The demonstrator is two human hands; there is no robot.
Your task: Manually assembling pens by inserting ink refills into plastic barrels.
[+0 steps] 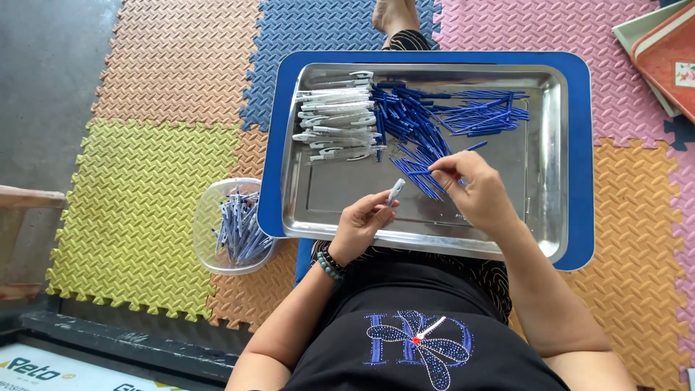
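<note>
— What do your hands hold?

— My left hand [360, 223] grips a white plastic pen barrel [395, 192], its long axis pointing up-right. My right hand [470, 190] pinches a thin blue refill [422, 172] from the blue pile [409, 123] just beyond, inside the steel tray [544, 159].

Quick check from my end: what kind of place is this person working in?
Probably an informal home or small workshop floor set up for pen assembly. The person sits on coloured foam floor mats, with a steel tray of pen parts on the lap and a clear tub of pens alongside.
</note>
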